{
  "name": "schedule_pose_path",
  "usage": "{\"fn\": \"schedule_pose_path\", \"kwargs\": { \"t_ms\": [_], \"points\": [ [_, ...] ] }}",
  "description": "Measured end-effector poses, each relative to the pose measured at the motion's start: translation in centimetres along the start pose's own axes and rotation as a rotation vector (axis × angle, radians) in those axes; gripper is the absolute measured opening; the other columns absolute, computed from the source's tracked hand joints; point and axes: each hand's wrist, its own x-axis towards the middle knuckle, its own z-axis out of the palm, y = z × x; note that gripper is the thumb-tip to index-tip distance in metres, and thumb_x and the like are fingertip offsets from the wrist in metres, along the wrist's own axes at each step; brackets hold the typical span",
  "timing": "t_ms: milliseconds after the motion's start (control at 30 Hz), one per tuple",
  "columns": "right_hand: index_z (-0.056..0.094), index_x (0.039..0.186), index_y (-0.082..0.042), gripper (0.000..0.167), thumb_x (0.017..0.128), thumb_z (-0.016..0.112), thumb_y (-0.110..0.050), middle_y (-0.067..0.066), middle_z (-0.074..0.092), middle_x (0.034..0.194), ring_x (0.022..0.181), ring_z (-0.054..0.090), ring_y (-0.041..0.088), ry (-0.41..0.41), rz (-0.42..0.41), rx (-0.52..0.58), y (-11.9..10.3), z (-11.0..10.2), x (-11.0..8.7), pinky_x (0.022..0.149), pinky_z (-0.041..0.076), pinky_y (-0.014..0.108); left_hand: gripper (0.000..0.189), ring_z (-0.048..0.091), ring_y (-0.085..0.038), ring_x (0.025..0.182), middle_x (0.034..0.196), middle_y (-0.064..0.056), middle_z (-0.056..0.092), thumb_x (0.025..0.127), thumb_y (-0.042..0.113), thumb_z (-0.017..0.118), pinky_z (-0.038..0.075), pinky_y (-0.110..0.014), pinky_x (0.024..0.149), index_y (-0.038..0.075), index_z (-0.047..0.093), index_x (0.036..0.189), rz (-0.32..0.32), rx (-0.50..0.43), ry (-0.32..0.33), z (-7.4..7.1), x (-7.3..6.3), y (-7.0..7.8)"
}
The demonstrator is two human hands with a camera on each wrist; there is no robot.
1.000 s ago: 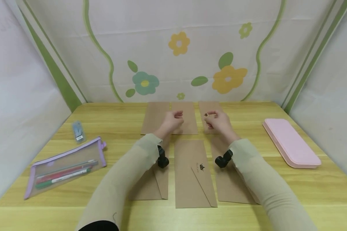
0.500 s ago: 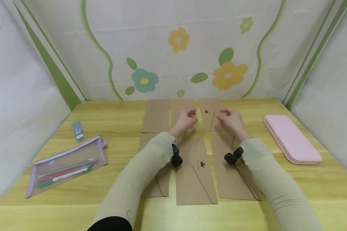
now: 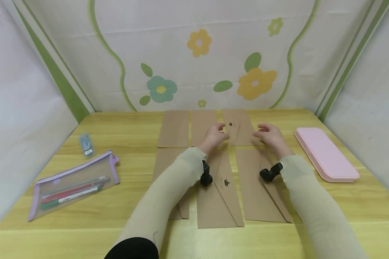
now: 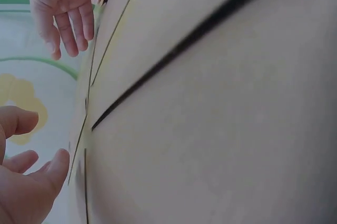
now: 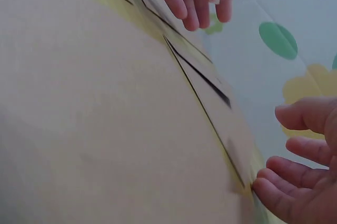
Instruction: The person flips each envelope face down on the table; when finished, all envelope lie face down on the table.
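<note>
Brown paper envelopes lie flat in two rows of three. My left hand is over the right part of the back middle envelope, fingertips at the left edge of the back right envelope. That one has a small crown print and a slanted flap edge. At its right edge is my right hand. Both hands have loosely bent fingers, thumbs apart, and hold nothing. The right wrist view shows the fingertips of the right hand close to an envelope's corner. My left forearm partly hides the front left envelope.
The front middle envelope and front right envelope lie nearer me, the back left envelope farther off. A purple-trimmed mesh pouch with pens and a small blue case are at left, a pink case at right.
Both hands have shifted right across the back row. The left went from the back middle envelope to its right side, the right from over the back right envelope to its right edge.
</note>
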Motion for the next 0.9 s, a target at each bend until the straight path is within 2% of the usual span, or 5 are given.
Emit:
{"fn": "schedule_pose_path", "kwargs": {
  "t_ms": [200, 367, 667, 733, 900],
  "points": [
    [0.024, 0.143, 0.004, 0.063, 0.092, 0.055, -0.014, 0.029, 0.037, 0.136, 0.122, 0.041, 0.038, -0.069, -0.014, -0.054, 1.1, -0.8, 0.2, 0.102, 0.037, 0.046, 0.064, 0.042, -0.029, 0.126, 0.141, -0.016, 0.041, 0.083, 0.003, 0.063, 0.042, -0.037, 0.099, 0.006, 0.036, 0.141, -0.036, 0.034, -0.023, 0.6, -0.1, -0.3],
    [0.022, 0.144, 0.002, 0.066, 0.09, 0.058, -0.012, 0.029, 0.033, 0.139, 0.127, 0.034, 0.041, -0.131, -0.045, -0.096, 1.2, -1.0, 0.4, 0.103, 0.033, 0.05, 0.063, 0.045, -0.029, 0.123, 0.137, -0.017, 0.045, 0.082, -0.001, 0.061, 0.045, -0.035, 0.095, 0.005, 0.037, 0.14, -0.029, 0.058, -0.009, 0.6, 0.0, -0.5],
    [0.026, 0.142, 0.004, 0.066, 0.088, 0.06, -0.009, 0.03, 0.035, 0.135, 0.124, 0.035, 0.041, -0.129, -0.028, -0.101, 1.3, -0.7, 0.4, 0.102, 0.034, 0.05, 0.061, 0.049, -0.027, 0.119, 0.132, -0.016, 0.05, 0.08, -0.004, 0.062, 0.045, -0.034, 0.095, 0.001, 0.042, 0.137, -0.056, 0.023, -0.002, 1.5, 0.0, -0.5],
    [0.028, 0.141, 0.004, 0.064, 0.087, 0.061, -0.007, 0.029, 0.036, 0.135, 0.124, 0.035, 0.04, -0.114, -0.025, -0.101, 1.4, -0.7, 0.4, 0.103, 0.033, 0.05, 0.06, 0.049, -0.028, 0.118, 0.132, -0.016, 0.05, 0.079, -0.003, 0.063, 0.045, -0.035, 0.095, 0.001, 0.043, 0.136, -0.059, 0.004, 0.001, 1.7, 0.1, -0.5],
    [0.029, 0.141, 0.003, 0.064, 0.087, 0.061, -0.008, 0.028, 0.038, 0.136, 0.125, 0.036, 0.039, -0.099, -0.024, -0.096, 1.4, -0.3, 0.5, 0.105, 0.032, 0.048, 0.056, 0.05, -0.029, 0.114, 0.126, -0.018, 0.052, 0.079, -0.006, 0.061, 0.047, -0.035, 0.091, -0.002, 0.045, 0.133, -0.081, -0.125, 0.041, 1.8, 0.2, -0.7]
  ]
}}
